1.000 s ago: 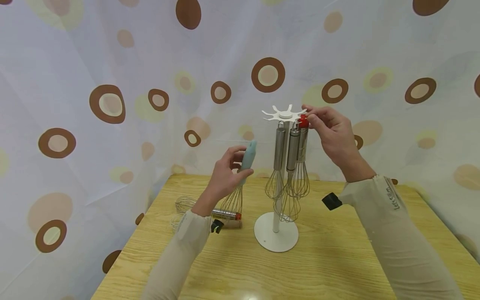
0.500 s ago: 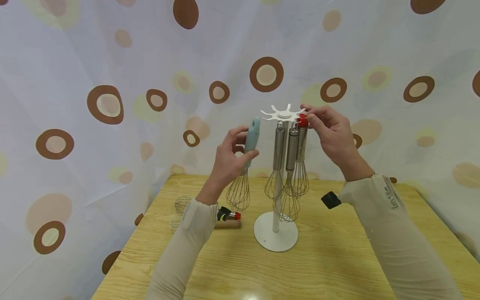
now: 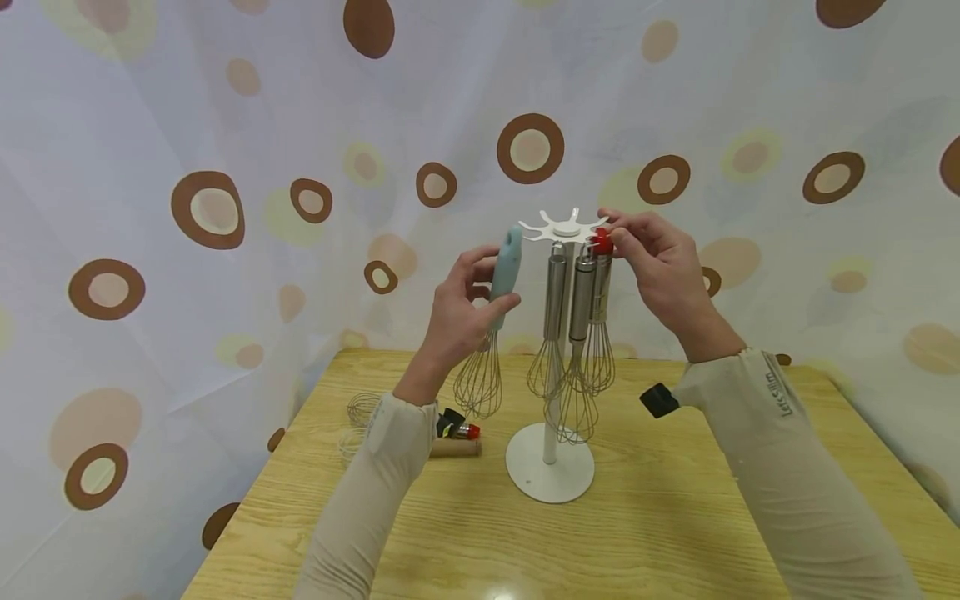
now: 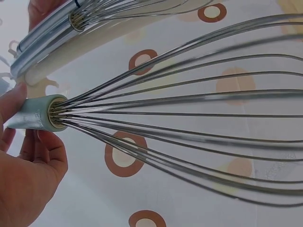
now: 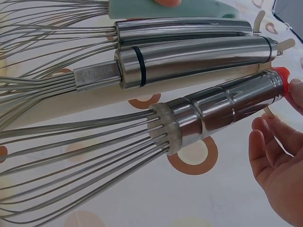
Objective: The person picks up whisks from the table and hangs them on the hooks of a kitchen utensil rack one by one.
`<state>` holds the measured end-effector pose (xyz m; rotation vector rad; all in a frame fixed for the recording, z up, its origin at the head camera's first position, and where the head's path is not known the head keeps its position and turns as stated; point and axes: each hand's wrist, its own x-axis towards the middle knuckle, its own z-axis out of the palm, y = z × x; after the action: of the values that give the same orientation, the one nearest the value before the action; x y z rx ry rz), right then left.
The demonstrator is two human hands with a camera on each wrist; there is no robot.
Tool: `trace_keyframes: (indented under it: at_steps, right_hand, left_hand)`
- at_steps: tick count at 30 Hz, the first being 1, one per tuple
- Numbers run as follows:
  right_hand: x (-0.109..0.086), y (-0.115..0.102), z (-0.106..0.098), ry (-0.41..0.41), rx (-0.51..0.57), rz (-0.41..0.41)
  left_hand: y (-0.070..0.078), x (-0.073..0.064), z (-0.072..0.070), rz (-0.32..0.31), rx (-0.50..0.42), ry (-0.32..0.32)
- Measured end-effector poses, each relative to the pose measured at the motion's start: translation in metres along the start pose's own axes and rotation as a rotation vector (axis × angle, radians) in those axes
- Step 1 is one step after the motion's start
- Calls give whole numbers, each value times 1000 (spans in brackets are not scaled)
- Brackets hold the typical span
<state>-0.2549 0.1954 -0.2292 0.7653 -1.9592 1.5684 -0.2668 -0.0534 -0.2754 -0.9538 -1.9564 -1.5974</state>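
Observation:
My left hand (image 3: 461,312) holds a whisk by its light blue handle (image 3: 506,265), upright, with its wires hanging down, just left of a white rotating rack (image 3: 564,227). In the left wrist view the thumb and fingertips grip the blue handle (image 4: 38,113) near the wires. My right hand (image 3: 663,271) pinches at the red end (image 3: 602,242) of a steel-handled whisk at the rack's right side. The right wrist view shows the thumb on that red cap (image 5: 281,81), with a fingertip at a rack hook. Two other steel whisks (image 3: 554,292) (image 3: 582,300) hang at the front.
More whisks (image 3: 363,408) lie on the wooden table (image 3: 480,533) at the left, partly behind the left sleeve; one has a red end (image 3: 472,432), another a wooden handle (image 3: 457,448). The rack's round white base (image 3: 551,487) stands mid-table. A spotted curtain (image 3: 262,100) closes off the back.
My left hand has raised the blue-handled whisk up and rightward, to beside the rack's top, slowing in the last half second. The right hand stays at the red-ended whisk.

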Motion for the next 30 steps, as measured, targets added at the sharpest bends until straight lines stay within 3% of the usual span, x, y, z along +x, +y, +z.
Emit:
trace_keyframes:
  at_steps: [18, 30]
  right_hand:
    - [0, 1, 1, 1, -38, 11]
    - [3, 0, 0, -17, -41, 6]
  left_hand:
    - [1, 4, 5, -17, 22, -49]
    - [-6, 3, 11, 42, -2, -92]
